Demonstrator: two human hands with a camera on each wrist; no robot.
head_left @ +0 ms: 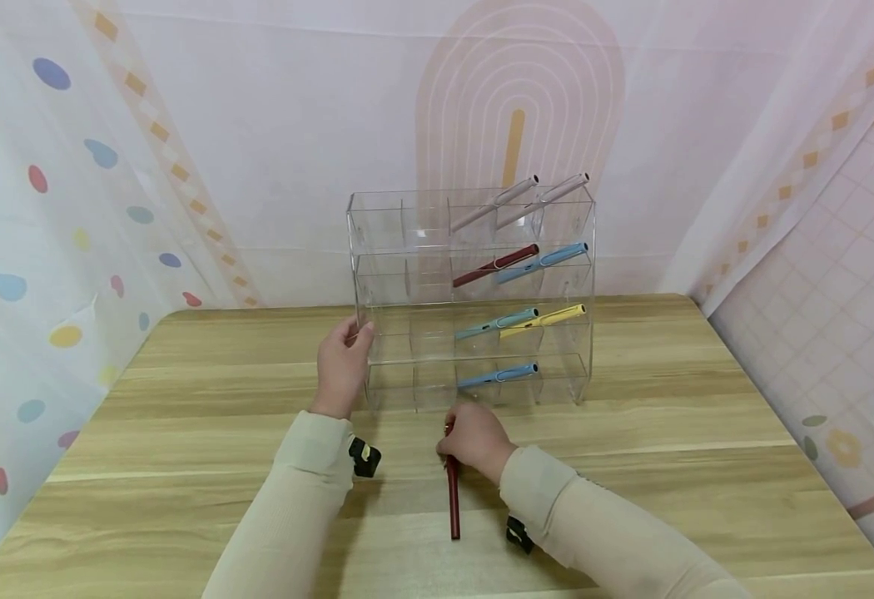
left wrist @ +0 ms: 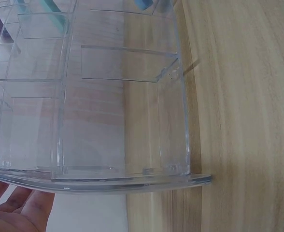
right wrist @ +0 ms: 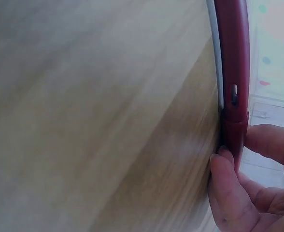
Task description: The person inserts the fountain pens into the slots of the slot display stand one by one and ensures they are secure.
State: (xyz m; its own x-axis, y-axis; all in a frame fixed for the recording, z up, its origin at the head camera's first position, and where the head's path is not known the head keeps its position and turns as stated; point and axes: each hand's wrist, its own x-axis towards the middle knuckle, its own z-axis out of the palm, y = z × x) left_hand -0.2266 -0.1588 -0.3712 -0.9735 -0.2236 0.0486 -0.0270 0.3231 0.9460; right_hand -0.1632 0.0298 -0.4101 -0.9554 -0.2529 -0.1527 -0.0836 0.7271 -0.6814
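A clear acrylic pen rack (head_left: pixel 429 362) with several tiers stands upright on the table. My left hand (head_left: pixel 342 366) holds its left side panel, thumb and fingers on either side of the edge; in the left wrist view the fingers (left wrist: pixel 35 208) show beyond that panel (left wrist: pixel 108 183). In front of the rack, my right hand (head_left: pixel 476 434) pinches a dark red pen (head_left: pixel 454 503) near its far end, and the rest of the pen points back toward me. The right wrist view shows the thumb and fingertips on the red pen (right wrist: pixel 234 58), which has a small slot in its barrel.
Pens lean in the rack's middle and right columns: two pale pink pens (head_left: pixel 512 191) on top, then a dark red pen (head_left: pixel 508 261), a blue one (head_left: pixel 549 259), a teal one (head_left: pixel 508 320), a yellow one (head_left: pixel 560 316) and a lower blue one (head_left: pixel 508 373). A patterned curtain (head_left: pixel 295 150) hangs behind.
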